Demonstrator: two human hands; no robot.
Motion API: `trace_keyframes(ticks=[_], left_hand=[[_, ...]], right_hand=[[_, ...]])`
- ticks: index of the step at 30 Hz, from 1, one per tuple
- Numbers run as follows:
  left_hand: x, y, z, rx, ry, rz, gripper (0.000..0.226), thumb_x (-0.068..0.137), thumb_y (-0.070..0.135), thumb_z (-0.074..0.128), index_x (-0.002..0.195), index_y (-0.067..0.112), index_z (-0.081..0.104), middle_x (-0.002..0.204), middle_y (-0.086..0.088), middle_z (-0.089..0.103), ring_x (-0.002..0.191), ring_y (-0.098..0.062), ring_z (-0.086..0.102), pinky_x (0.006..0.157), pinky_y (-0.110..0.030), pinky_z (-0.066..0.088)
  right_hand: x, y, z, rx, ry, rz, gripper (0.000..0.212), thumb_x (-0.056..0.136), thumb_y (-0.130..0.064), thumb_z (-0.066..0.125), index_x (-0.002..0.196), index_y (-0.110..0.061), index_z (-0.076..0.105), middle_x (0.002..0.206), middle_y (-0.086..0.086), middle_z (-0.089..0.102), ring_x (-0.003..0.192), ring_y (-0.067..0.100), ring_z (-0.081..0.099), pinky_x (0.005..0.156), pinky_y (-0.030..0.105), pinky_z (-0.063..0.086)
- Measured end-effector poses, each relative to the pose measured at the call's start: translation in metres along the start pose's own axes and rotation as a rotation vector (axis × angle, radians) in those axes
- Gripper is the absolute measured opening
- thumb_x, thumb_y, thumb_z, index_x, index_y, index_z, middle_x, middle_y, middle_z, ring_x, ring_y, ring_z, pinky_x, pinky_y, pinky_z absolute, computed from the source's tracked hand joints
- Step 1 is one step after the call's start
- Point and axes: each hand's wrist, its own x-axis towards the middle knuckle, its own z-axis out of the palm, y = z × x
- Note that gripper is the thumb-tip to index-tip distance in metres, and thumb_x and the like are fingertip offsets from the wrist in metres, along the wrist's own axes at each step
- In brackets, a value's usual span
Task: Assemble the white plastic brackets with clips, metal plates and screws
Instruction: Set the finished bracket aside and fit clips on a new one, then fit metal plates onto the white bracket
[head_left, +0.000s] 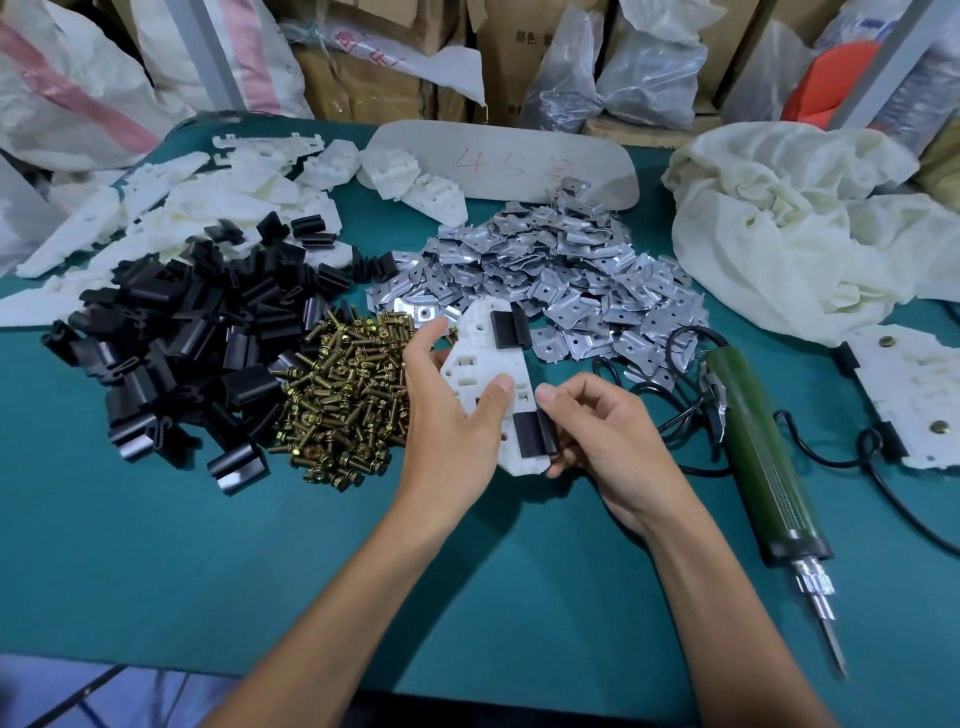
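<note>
- Now, black clips (182, 338) & brass screws (343, 395) are lying in piles on bench (260, 545), L side.
- L hand (452, 415) is gripping white bracket (478, 343) just R of the screws, thumb on top.
- R hand (608, 431) fingers (566, 457) are pinching its lower clip (532, 434).
- Behind, metal plates (561, 275) are lying heaped; screwdriver (758, 457) far R.

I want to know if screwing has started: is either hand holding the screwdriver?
No: the screwdriver lies on the table, while the left hand and right hand both grip the bracket.
</note>
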Motion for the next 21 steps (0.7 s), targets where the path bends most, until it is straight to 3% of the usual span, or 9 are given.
trace_keyframes(ticks=[3,6,10,14,17,19,21], left_hand=[[-0.002,0.0,-0.001,0.003,-0.022,-0.019,0.063,0.094,0.014,0.066,0.133,0.048,0.028,0.13,0.007,0.048,0.103,-0.005,0.066,0.091,-0.034,0.056],[-0.013,-0.004,0.001,0.053,-0.086,-0.036,0.062,0.092,0.018,0.067,0.13,0.051,0.03,0.132,0.008,0.049,0.106,-0.006,0.065,0.095,-0.041,0.054],[-0.032,-0.013,0.005,0.193,-0.152,-0.038,0.058,0.094,0.022,0.067,0.131,0.05,0.032,0.136,0.012,0.042,0.11,0.004,0.057,0.092,-0.027,0.052],[-0.043,-0.011,0.006,0.338,-0.191,0.019,0.058,0.095,0.03,0.064,0.134,0.048,0.025,0.13,0.029,0.03,0.116,0.026,0.034,0.096,-0.021,0.038],[-0.042,-0.005,0.001,0.553,-0.251,0.146,0.06,0.097,0.048,0.053,0.146,0.039,0.019,0.131,0.025,0.029,0.122,0.012,0.029,0.097,-0.019,0.027],[-0.037,-0.001,-0.004,0.659,-0.254,0.167,0.06,0.096,0.058,0.043,0.147,0.034,0.023,0.133,0.021,0.035,0.123,0.0,0.027,0.096,-0.019,0.024],[-0.029,0.003,-0.009,0.717,-0.239,0.179,0.057,0.096,0.062,0.04,0.144,0.032,0.034,0.133,0.019,0.041,0.122,-0.002,0.028,0.096,-0.021,0.026]], right_hand=[[0.002,0.004,0.0,-0.037,0.041,-0.032,0.025,0.09,-0.034,0.074,0.07,-0.023,0.067,0.064,0.004,0.062,0.049,0.012,0.055,0.047,0.021,0.049],[0.007,0.008,-0.001,-0.119,0.19,-0.093,0.025,0.099,-0.028,0.068,0.079,-0.015,0.067,0.067,-0.003,0.064,0.059,0.009,0.056,0.053,0.019,0.049],[0.009,0.011,-0.003,-0.188,0.344,-0.149,0.022,0.101,-0.026,0.065,0.087,-0.01,0.066,0.072,0.001,0.065,0.062,0.012,0.061,0.054,0.022,0.052],[0.01,0.011,-0.005,-0.214,0.447,-0.195,0.015,0.1,-0.023,0.066,0.089,-0.013,0.065,0.075,0.003,0.063,0.06,0.009,0.059,0.051,0.02,0.048],[0.009,0.011,-0.006,-0.232,0.452,-0.212,0.013,0.1,-0.023,0.065,0.087,-0.02,0.065,0.073,-0.003,0.063,0.059,0.009,0.057,0.05,0.022,0.048],[0.008,0.012,-0.005,-0.268,0.436,-0.216,0.015,0.099,-0.027,0.065,0.085,-0.026,0.065,0.072,-0.005,0.064,0.061,0.011,0.058,0.054,0.031,0.05],[0.008,0.013,-0.002,-0.284,0.421,-0.214,0.013,0.097,-0.032,0.064,0.084,-0.031,0.066,0.074,-0.006,0.066,0.066,0.014,0.059,0.063,0.043,0.053]])
